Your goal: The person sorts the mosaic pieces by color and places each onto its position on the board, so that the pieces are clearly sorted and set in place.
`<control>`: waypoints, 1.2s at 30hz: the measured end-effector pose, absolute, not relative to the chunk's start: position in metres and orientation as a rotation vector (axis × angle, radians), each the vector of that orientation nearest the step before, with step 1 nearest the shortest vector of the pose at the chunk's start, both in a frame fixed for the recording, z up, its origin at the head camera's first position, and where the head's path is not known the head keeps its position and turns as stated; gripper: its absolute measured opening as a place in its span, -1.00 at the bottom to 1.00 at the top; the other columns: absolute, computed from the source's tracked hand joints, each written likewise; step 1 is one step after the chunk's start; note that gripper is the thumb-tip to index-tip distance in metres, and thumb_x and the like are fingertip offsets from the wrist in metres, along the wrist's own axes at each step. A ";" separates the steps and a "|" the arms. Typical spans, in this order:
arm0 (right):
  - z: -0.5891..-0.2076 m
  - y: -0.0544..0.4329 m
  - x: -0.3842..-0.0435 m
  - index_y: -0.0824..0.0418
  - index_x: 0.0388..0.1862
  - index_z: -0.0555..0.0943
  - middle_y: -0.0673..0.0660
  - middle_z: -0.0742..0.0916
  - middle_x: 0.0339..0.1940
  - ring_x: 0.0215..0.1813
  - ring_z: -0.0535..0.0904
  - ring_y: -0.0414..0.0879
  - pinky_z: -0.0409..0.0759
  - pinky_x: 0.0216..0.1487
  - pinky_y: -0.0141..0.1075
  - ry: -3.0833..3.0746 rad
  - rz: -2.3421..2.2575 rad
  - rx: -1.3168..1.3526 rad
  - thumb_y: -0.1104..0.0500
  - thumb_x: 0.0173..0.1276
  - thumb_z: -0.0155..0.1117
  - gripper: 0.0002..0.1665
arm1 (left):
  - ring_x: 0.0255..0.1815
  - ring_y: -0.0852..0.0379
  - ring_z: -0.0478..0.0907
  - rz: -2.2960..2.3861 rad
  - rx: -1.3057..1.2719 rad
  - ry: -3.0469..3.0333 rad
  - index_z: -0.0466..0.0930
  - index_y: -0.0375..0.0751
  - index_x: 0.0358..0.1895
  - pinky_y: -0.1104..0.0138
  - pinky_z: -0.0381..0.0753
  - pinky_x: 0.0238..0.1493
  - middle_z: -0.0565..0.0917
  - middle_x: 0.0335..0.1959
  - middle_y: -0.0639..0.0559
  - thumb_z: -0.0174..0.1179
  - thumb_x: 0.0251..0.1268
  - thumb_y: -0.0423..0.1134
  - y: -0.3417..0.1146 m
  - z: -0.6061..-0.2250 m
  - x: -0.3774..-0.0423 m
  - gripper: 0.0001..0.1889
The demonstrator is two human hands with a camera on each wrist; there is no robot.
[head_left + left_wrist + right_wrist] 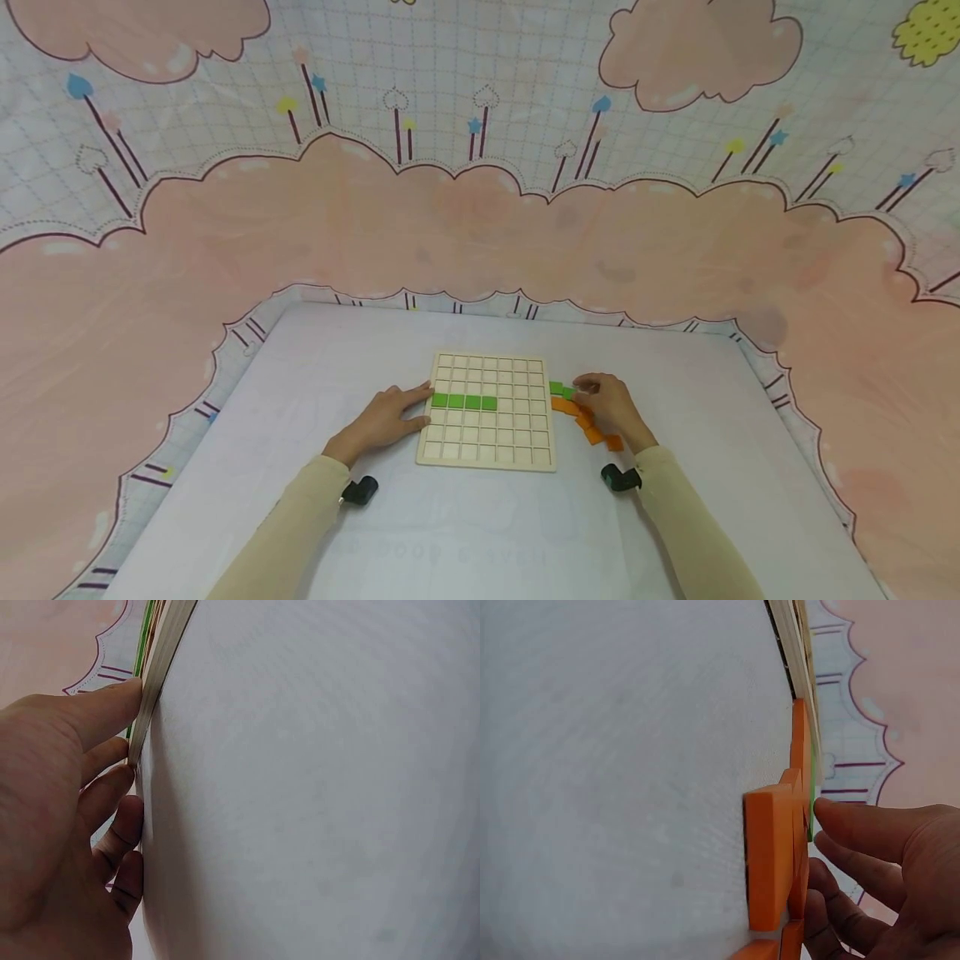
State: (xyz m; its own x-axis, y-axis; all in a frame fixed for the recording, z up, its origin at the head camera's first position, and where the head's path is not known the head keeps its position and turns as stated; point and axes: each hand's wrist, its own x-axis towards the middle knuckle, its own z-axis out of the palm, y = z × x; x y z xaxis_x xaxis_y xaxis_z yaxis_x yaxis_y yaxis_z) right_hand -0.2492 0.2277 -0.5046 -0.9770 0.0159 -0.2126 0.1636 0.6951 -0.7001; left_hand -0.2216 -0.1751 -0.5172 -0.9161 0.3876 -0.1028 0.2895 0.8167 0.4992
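Note:
A square wooden grid board (487,451) lies flat on the white table. Along one row, from its left edge, sit several green square tiles (456,402). My left hand (382,417) touches the board's left side with thumb and fingers stretched out, thumb and forefinger spread apart. Right of the board, my right hand (611,407) reaches over loose green tiles (556,388), fingers loosely bent. In the right wrist view its thumb tip (826,814) is at a green tile's edge, with no tile visible lifted. Several orange tiles (769,859) lie close by, partly overlapping.
A black device (362,491) is at the left wrist and another black device (620,477) at the right. Behind the white table (480,533) hangs a patterned cloth (480,233) with pink clouds, which also borders both sides.

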 end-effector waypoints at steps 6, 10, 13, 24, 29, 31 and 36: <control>-0.505 0.227 -0.250 0.23 0.11 0.64 0.25 0.66 0.13 0.05 0.50 0.09 0.53 0.15 -0.05 2.699 -1.134 0.165 0.17 0.39 0.27 -0.65 | -0.16 0.18 0.33 0.731 0.522 2.798 0.35 0.06 0.44 0.04 0.41 0.16 0.27 0.53 0.16 0.19 0.36 0.08 -0.175 -0.517 -0.221 -0.39; -0.506 0.228 -0.250 0.24 0.04 0.65 0.24 0.67 0.03 -0.02 0.49 0.08 0.54 0.03 -0.13 2.726 -1.120 0.136 0.18 0.38 0.28 -0.70 | -0.17 0.18 0.32 0.727 0.517 2.801 0.35 0.07 0.45 0.06 0.42 0.12 0.27 0.54 0.17 0.19 0.36 0.08 -0.175 -0.517 -0.221 -0.38; -0.506 0.228 -0.250 0.24 -0.01 0.64 0.21 0.67 -0.09 -0.09 0.50 0.04 0.53 -0.08 -0.22 2.742 -1.134 0.107 0.22 0.35 0.29 -0.75 | -0.16 0.18 0.32 0.733 0.513 2.799 0.35 0.07 0.44 0.02 0.40 0.18 0.27 0.53 0.17 0.19 0.36 0.08 -0.175 -0.516 -0.221 -0.38; -0.508 0.232 -0.249 0.24 -0.09 0.63 0.18 0.69 -0.18 -0.17 0.55 -0.01 0.56 -0.09 -0.25 2.783 -1.230 0.113 0.27 0.33 0.29 -0.82 | -0.05 0.13 0.37 0.741 0.500 2.793 0.35 0.06 0.44 -0.03 0.39 0.23 0.27 0.54 0.16 0.19 0.36 0.07 -0.174 -0.515 -0.219 -0.39; -0.504 0.231 -0.246 0.23 -0.07 0.64 0.19 0.70 -0.16 -0.14 0.55 0.01 0.57 -0.07 -0.23 2.797 -1.245 0.116 0.25 0.36 0.27 -0.81 | -0.01 0.11 0.38 0.738 0.485 2.795 0.35 0.07 0.45 -0.01 0.40 0.21 0.27 0.54 0.17 0.19 0.36 0.07 -0.174 -0.515 -0.220 -0.39; -0.503 0.231 -0.245 0.23 -0.06 0.64 0.20 0.70 -0.14 -0.13 0.55 0.03 0.57 -0.05 -0.21 2.805 -1.251 0.113 0.24 0.37 0.27 -0.81 | 0.01 0.10 0.39 0.735 0.480 2.795 0.34 0.07 0.45 -0.01 0.40 0.21 0.27 0.54 0.17 0.19 0.36 0.07 -0.174 -0.515 -0.220 -0.38; -0.497 0.226 -0.240 0.22 -0.07 0.64 0.20 0.71 -0.12 -0.07 0.56 0.05 0.58 -0.04 -0.19 2.816 -1.283 0.102 0.22 0.36 0.29 -0.81 | 0.10 0.06 0.40 0.732 0.484 2.801 0.35 0.07 0.45 -0.02 0.41 0.22 0.27 0.54 0.17 0.19 0.36 0.08 -0.174 -0.515 -0.219 -0.38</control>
State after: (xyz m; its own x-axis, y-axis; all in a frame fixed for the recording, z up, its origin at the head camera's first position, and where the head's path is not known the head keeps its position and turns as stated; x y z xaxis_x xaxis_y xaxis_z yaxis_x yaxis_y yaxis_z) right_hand -0.2395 0.2259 -0.4971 -0.9968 0.0412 -0.0683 0.0785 0.6547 -0.7518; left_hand -0.2193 -0.1742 -0.5150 -0.9250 0.3624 -0.1139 0.2605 0.8233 0.5044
